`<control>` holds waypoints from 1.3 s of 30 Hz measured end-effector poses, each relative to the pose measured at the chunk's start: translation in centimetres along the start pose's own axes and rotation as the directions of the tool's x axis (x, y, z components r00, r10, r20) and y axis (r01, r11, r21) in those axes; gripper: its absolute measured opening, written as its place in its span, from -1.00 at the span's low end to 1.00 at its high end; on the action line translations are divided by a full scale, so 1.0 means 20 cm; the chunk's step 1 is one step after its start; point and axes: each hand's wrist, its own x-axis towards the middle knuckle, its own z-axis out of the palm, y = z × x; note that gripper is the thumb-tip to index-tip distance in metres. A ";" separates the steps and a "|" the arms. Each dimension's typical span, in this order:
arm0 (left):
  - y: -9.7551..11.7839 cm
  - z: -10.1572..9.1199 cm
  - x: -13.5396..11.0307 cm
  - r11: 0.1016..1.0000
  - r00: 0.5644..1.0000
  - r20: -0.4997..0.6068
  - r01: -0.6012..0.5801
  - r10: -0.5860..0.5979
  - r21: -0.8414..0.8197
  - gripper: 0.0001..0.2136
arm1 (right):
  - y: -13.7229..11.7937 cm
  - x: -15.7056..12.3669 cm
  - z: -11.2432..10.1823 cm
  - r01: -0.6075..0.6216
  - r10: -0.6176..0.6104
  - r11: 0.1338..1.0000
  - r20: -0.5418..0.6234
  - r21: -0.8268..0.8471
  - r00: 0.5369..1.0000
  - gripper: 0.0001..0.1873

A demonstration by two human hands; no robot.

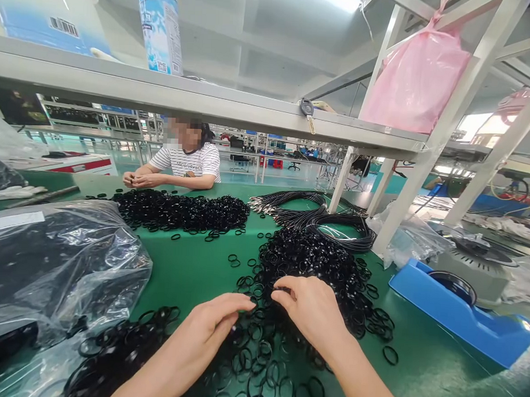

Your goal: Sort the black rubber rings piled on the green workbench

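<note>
A large heap of thin black rings point(306, 255) lies on the green table in front of me. My right hand point(311, 307) is at the heap's near left edge, thumb and fingers pinched round what looks like a black ring. Left of it, my left hand point(211, 324) hovers over scattered rings point(263, 352), fingers drawn together and pointing right. A ring lies by its fingertips; whether the fingers grip anything is hidden. More black rings point(124, 350) are piled beside my left forearm.
A clear plastic bag point(66, 267) of dark items lies left. Coiled black cables point(342, 231) sit behind the heap; a blue tape dispenser point(461, 315) stands right. Across the table a person point(190, 161) handles something small by another ring pile point(181, 211). A shelf point(233, 102) spans overhead.
</note>
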 end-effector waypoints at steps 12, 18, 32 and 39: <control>-0.09 -0.24 0.02 0.928 0.978 -0.138 0.193 -0.156 0.319 -0.75 | 0.00 0.01 0.03 0.004 -0.001 0.994 0.026 -0.110 1.000 -0.84; -0.19 -0.23 -0.02 0.896 0.973 -0.018 0.219 -0.230 0.385 -0.67 | -0.10 -0.04 0.07 0.097 -0.101 0.994 0.096 0.048 0.990 -0.86; -0.07 -0.19 -0.01 0.985 0.988 0.064 0.132 -0.139 0.112 -0.93 | -0.14 -0.07 0.13 0.229 -0.242 0.970 0.221 0.081 0.945 -0.82; 0.04 0.00 0.01 0.750 0.959 0.014 0.230 -0.283 -0.620 -0.73 | -0.20 -0.07 0.10 -0.070 -0.065 0.658 0.149 0.750 0.987 -0.82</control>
